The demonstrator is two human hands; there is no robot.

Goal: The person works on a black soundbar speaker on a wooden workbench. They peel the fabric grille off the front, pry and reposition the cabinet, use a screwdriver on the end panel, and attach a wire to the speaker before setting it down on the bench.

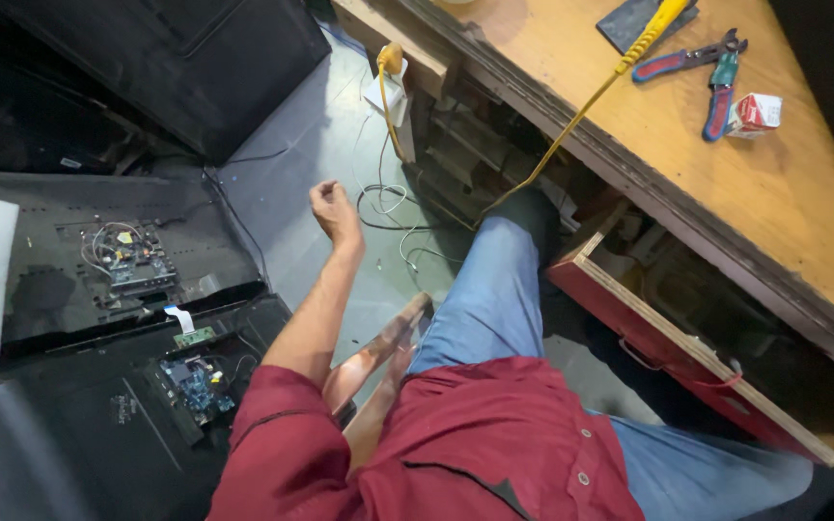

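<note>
the left hand (335, 210) hangs loosely curled and empty above the floor (330, 135), left of the open drawer (697, 352). the right hand is out of view. pliers (711, 77) lie on the bench (803, 193) above the drawer.

The right hand is out of sight, its forearm (378, 359) blurred and vanishing under the red shirt (456, 444). The left hand (335, 212) curls loosely, so its fingers hide the palm and whatever may lie inside. The open drawer (687, 347) is too dark to show its contents. The bench (629, 116) runs off the top and right edges. The yellow cord (571, 125) disappears behind the knee (533, 217). Parts on the circuit boards (132, 260) are too small to tell apart.
</note>
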